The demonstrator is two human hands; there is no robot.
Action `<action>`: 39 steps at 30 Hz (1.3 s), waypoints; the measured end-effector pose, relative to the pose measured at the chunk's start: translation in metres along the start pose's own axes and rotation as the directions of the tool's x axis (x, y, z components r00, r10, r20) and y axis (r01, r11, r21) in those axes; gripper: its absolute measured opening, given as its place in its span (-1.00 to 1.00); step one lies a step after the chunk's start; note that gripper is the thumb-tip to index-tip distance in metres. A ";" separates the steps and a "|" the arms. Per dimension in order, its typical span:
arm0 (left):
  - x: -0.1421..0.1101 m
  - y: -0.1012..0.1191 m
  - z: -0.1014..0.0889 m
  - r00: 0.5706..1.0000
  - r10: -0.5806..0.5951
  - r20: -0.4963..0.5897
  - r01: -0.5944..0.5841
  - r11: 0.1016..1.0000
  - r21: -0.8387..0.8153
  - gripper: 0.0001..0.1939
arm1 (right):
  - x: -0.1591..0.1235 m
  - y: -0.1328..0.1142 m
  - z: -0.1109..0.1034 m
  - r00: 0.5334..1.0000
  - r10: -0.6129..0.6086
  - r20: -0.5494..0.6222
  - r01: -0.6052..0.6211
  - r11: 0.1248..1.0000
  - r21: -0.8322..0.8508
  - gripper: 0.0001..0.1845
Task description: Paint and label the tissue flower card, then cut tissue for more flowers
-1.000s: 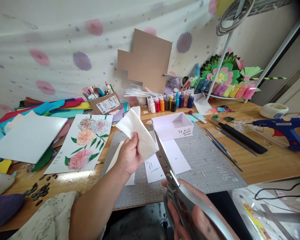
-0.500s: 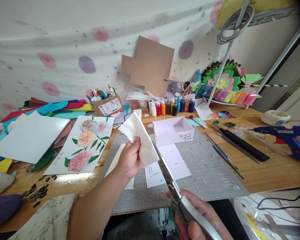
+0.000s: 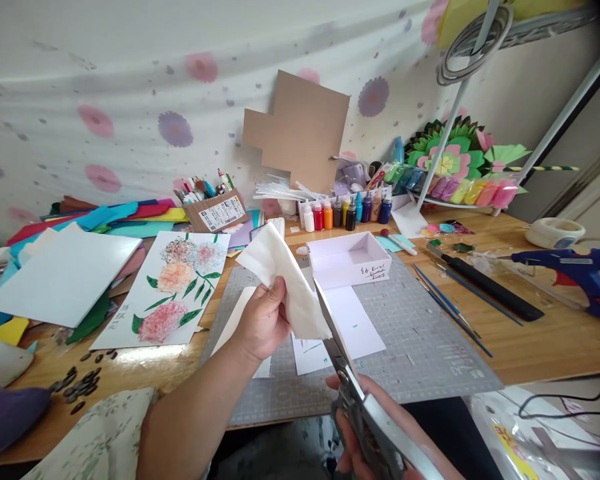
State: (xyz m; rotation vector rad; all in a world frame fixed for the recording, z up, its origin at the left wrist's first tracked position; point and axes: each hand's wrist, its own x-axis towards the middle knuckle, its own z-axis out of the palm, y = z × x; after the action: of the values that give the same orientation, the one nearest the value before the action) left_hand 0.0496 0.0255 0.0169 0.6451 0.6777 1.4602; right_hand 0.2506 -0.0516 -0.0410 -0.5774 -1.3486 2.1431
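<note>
My left hand (image 3: pixel 266 320) pinches a folded white tissue (image 3: pixel 293 293) between thumb and fingers, holding it up above the grey cutting mat (image 3: pixel 410 333). My right hand (image 3: pixel 375 427) is wrapped around the handles of large metal scissors (image 3: pixel 347 383). Their blades point up and away from me, meeting the tissue's right edge near its lower corner; whether that edge lies between the blades I cannot tell. Behind the blades, a white sheet of paper (image 3: pixel 357 327) with small green marks lies on the mat. An open white box (image 3: pixel 347 263) stands just beyond it.
A flower painting (image 3: pixel 175 293) and a white board (image 3: pixel 65 273) lie on the left, with dark pebble-like pieces (image 3: pixel 83 383) nearer me. Small paint bottles (image 3: pixel 350 217) line the back. Right of the mat are paintbrushes (image 3: pixel 453 310), a black-handled tool (image 3: pixel 495 287) and a blue glue gun (image 3: pixel 570 267).
The tissue's lower corner has shifted right and slightly down against the scissors. The scissor handles have turned a little in my right hand, and its fingers have shifted. My left hand keeps its hold.
</note>
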 end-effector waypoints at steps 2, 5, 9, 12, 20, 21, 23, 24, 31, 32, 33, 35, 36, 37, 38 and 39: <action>-0.001 0.000 0.000 0.999 -0.007 0.035 0.006 0.999 0.033 -0.71 | 0.002 0.001 0.002 1.000 0.002 -0.016 -0.001 0.997 0.076 -0.29; -0.004 -0.001 0.001 0.996 -0.048 0.080 0.041 0.996 0.077 -0.71 | 0.006 0.006 0.003 0.998 -0.062 -0.028 0.065 0.991 0.113 -0.31; -0.006 -0.004 0.003 0.993 -0.057 0.105 0.047 0.994 0.095 -0.71 | 0.007 0.008 0.003 0.985 -0.170 -0.005 0.170 0.980 0.100 -0.06; -0.006 -0.007 0.003 0.994 -0.062 0.087 0.054 0.995 0.084 -0.71 | 0.002 -0.001 0.010 0.972 -0.214 -0.094 0.219 0.975 0.040 -0.12; -0.005 -0.006 0.003 0.989 -0.070 0.134 0.058 0.994 0.090 -0.71 | -0.001 -0.001 0.008 0.958 -0.250 -0.140 0.233 0.964 -0.128 -0.19; -0.006 -0.005 0.003 0.987 -0.071 0.145 0.058 0.994 0.094 -0.71 | 0.000 0.004 0.005 0.962 -0.239 -0.135 0.225 0.968 -0.112 -0.18; -0.006 -0.004 0.003 0.986 -0.067 0.156 0.053 0.994 0.095 -0.72 | 0.004 0.013 0.001 0.967 -0.232 -0.107 0.225 0.972 -0.072 -0.19; -0.006 -0.003 0.003 0.985 -0.065 0.161 0.050 0.994 0.094 -0.73 | 0.006 0.016 -0.001 0.966 -0.239 -0.095 0.235 0.971 -0.055 -0.20; -0.006 -0.007 -0.001 0.991 -0.050 0.121 0.043 0.997 0.059 -0.71 | 0.009 0.008 -0.006 0.982 -0.183 0.052 0.183 0.983 -0.001 0.08; -0.006 -0.007 -0.001 0.993 -0.044 0.106 0.039 0.998 0.050 -0.69 | 0.009 0.005 -0.006 0.986 -0.156 0.060 0.157 0.988 -0.012 0.12; -0.006 -0.008 -0.001 0.994 -0.042 0.097 0.038 0.998 0.047 -0.68 | 0.008 0.003 -0.006 0.989 -0.137 0.059 0.139 0.990 -0.024 0.15; -0.006 -0.008 -0.001 0.994 -0.048 0.094 0.043 0.998 0.054 -0.67 | 0.007 0.001 -0.005 0.992 -0.118 0.046 0.120 0.992 -0.037 0.17; -0.006 -0.008 -0.001 0.994 -0.050 0.096 0.045 0.997 0.059 -0.67 | 0.006 0.001 -0.004 0.992 -0.119 0.032 0.120 0.992 -0.037 0.16; -0.006 -0.008 -0.001 0.994 -0.052 0.099 0.045 0.997 0.064 -0.66 | 0.006 0.001 -0.003 0.992 -0.127 0.014 0.127 0.991 -0.032 0.16; -0.006 -0.008 -0.001 0.993 -0.053 0.102 0.046 0.996 0.070 -0.66 | 0.005 0.000 -0.002 0.991 -0.136 -0.004 0.136 0.990 -0.025 0.16; -0.007 -0.009 -0.002 0.993 -0.058 0.106 0.050 0.996 0.076 -0.66 | 0.005 0.000 -0.001 0.989 -0.144 -0.021 0.144 0.989 -0.022 0.16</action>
State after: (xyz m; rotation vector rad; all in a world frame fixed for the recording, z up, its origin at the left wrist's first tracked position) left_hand 0.0540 0.0186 0.0095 0.7515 0.6622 1.3454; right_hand 0.2470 -0.0475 -0.0417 -0.4945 -1.3589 2.0037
